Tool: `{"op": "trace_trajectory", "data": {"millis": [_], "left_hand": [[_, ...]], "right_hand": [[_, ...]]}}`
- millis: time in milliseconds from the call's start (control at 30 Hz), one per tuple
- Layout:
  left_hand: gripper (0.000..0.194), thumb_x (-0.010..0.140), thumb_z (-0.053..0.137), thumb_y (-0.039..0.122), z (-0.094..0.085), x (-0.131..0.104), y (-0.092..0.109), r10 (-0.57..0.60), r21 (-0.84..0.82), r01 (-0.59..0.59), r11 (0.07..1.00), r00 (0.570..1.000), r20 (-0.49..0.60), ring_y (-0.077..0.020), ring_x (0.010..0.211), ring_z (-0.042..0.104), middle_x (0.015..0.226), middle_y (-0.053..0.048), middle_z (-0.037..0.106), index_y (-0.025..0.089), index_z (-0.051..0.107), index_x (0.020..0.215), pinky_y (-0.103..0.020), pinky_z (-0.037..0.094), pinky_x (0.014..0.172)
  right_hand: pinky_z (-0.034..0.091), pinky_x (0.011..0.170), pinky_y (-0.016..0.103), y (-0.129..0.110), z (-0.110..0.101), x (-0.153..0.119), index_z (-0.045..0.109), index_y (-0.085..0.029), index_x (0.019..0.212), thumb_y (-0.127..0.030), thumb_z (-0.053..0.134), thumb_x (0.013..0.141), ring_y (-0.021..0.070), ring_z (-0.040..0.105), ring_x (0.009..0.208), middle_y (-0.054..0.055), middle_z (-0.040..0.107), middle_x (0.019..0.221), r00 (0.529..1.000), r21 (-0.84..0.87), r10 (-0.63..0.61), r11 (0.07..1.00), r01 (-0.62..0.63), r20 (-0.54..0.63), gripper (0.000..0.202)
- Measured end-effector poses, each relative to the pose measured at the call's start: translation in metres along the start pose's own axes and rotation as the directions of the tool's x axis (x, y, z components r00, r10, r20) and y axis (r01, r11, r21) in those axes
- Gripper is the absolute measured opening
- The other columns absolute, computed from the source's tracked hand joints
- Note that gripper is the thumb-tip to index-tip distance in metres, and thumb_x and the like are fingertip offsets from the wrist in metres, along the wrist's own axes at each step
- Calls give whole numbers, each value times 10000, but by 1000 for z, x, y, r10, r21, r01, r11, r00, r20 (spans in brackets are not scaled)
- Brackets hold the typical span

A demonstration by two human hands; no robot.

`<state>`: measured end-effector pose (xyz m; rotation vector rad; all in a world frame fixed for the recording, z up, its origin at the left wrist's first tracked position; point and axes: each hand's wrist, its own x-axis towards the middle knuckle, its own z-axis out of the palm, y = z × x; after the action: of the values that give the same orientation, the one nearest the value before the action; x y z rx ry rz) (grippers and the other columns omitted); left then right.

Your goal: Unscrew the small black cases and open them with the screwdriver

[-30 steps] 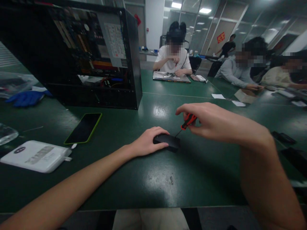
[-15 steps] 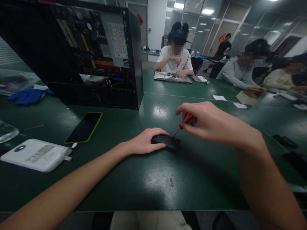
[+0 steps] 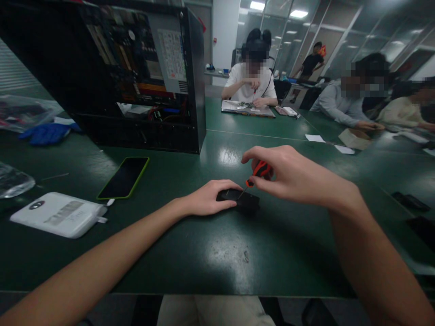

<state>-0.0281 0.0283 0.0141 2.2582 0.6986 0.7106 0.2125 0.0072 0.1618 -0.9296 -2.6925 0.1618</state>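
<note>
A small black box-shaped device (image 3: 248, 203) lies on the green table, its exact kind unclear. My left hand (image 3: 205, 198) grips its left end, thumb along the near side and fingers along the far side. Above and to the right, my right hand (image 3: 288, 174) is closed on a screwdriver (image 3: 260, 170) with a red and black handle. The thin shaft slants down to the left, and its tip is at the top of the device, between my left thumb and fingers. Whether the tip sits in a screw is too small to see.
An open black computer case (image 3: 136, 129) stands at the back left. Nearer are a green-edged phone (image 3: 124, 178), a white power bank (image 3: 61, 215) and blue gloves (image 3: 45, 134). Across the table a person (image 3: 253, 83) works on a flat panel (image 3: 246, 108); other people sit at right.
The screwdriver and my right hand have shifted left, bringing the tip from the device's middle closer to my left fingers. My left hand still holds the device. The view has shifted slightly.
</note>
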Motion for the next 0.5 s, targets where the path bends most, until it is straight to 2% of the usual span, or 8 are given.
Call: {"op": "trace_trajectory", "data": {"millis": [233, 333, 500], "left_hand": [[371, 947, 732, 298, 0, 0, 1, 3, 13, -3, 1000, 1000, -12, -247, 1174, 675, 1282, -70, 719, 203, 660, 1298, -364, 487, 1037], [332, 939, 729, 274, 0, 1, 3, 0, 6, 0, 1000, 1000, -11, -252, 1161, 680, 1275, -69, 723, 209, 681, 1261, -376, 495, 1039], [330, 924, 739, 299, 1, 1, 0, -3, 15, 4, 1000, 999, -42, -285, 1188, 674, 1285, -87, 726, 205, 693, 1236, -427, 502, 1062]], "right_hand": [[429, 783, 291, -3, 0, -1, 647, -175, 1185, -222, 648, 931, 203, 675, 929, 54, 731, 1040, 999, 26, -47, 999, 47, 21, 258], [412, 763, 285, -7, 1, 1, 629, -170, 1153, -208, 630, 953, 180, 642, 883, 45, 711, 1003, 994, 39, -104, 994, 103, 19, 204], [376, 728, 281, -21, 3, 3, 608, -165, 1069, -182, 542, 1012, 158, 573, 855, 46, 647, 985, 983, 60, -159, 986, 154, 88, 89]]}}
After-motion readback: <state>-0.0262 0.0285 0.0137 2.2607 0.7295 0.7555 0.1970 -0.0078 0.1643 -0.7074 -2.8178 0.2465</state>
